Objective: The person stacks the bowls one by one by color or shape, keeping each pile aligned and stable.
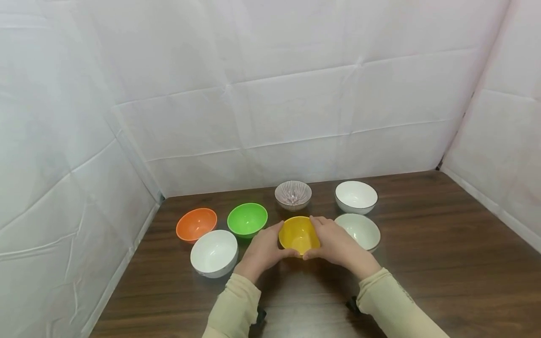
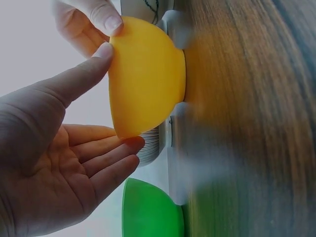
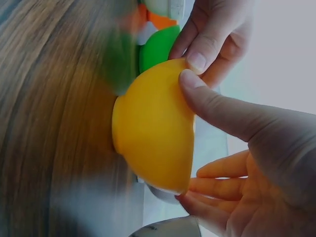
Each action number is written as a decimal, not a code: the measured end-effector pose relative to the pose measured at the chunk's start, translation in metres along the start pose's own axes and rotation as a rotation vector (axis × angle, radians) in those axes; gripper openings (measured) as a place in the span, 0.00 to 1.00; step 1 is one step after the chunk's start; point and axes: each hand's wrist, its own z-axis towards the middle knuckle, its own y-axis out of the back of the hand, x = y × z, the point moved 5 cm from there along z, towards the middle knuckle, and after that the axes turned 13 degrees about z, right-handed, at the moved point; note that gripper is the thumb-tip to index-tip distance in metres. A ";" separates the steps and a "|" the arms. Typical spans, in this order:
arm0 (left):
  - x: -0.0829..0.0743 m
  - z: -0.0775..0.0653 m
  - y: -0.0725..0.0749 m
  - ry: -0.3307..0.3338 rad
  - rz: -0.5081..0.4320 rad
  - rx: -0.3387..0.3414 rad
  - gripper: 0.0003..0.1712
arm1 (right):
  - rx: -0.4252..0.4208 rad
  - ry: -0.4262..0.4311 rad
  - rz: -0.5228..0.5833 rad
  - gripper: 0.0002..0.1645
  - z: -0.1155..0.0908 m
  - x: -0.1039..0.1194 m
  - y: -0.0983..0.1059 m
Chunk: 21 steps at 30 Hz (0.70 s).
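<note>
A yellow bowl (image 1: 299, 234) stands upright near the middle of the group, its base at the tabletop in both wrist views. My left hand (image 1: 265, 249) holds it from the left, with the thumb on the near rim and the fingers along the side. From the right, my right hand (image 1: 336, 241) grips the same bowl in a mirrored way, the two thumb tips close together. The left wrist view shows the yellow wall (image 2: 145, 79) between thumb and fingertips. Just left of my left hand sits a green bowl (image 1: 247, 219); a pale bowl (image 1: 359, 230) is partly hidden behind my right hand.
An orange bowl (image 1: 196, 224) and a white bowl (image 1: 214, 253) stand at the left. Behind the yellow one is a striped bowl (image 1: 293, 195), and a dark-rimmed white bowl (image 1: 356, 197) is at back right. White cloth walls (image 1: 296, 108) border the brown wooden table (image 1: 444, 263).
</note>
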 end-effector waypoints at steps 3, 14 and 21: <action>-0.001 0.000 0.000 0.002 -0.004 -0.015 0.48 | -0.006 0.013 0.005 0.59 0.001 -0.003 0.001; -0.008 0.004 -0.002 0.027 -0.010 -0.044 0.46 | 0.011 -0.002 0.059 0.59 0.002 -0.014 0.008; -0.008 0.001 -0.002 0.034 -0.003 -0.036 0.46 | 0.001 -0.024 0.093 0.60 -0.001 -0.014 0.006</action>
